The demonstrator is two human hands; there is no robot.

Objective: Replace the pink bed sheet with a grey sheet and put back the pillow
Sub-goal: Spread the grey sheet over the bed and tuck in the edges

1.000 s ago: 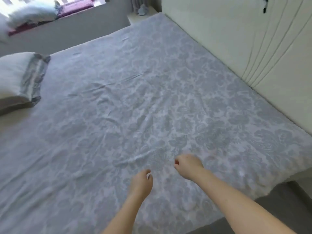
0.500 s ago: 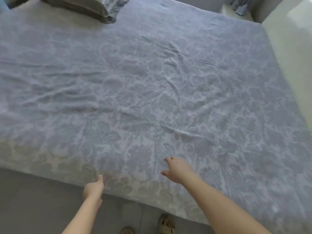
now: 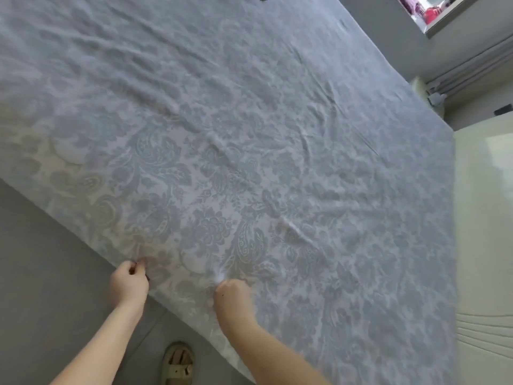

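Grey sheet (image 3: 249,134): lying spread and wrinkled, stretching ahead of both grips.
Floor (image 3: 41,259): showing left of the left grip.
Left grip (image 3: 128,284): pinching the sheet's near edge.
Right grip (image 3: 231,297): clenching a sheet fold just beside it.
Sandal (image 3: 177,365): standing on the floor below both grips.

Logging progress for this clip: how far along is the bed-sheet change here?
Done: the grey sheet is spread out. In hand: left hand and right hand grip it at the near edge. Left: creases to smooth; the pillow is not in view, so its return is unconfirmed.
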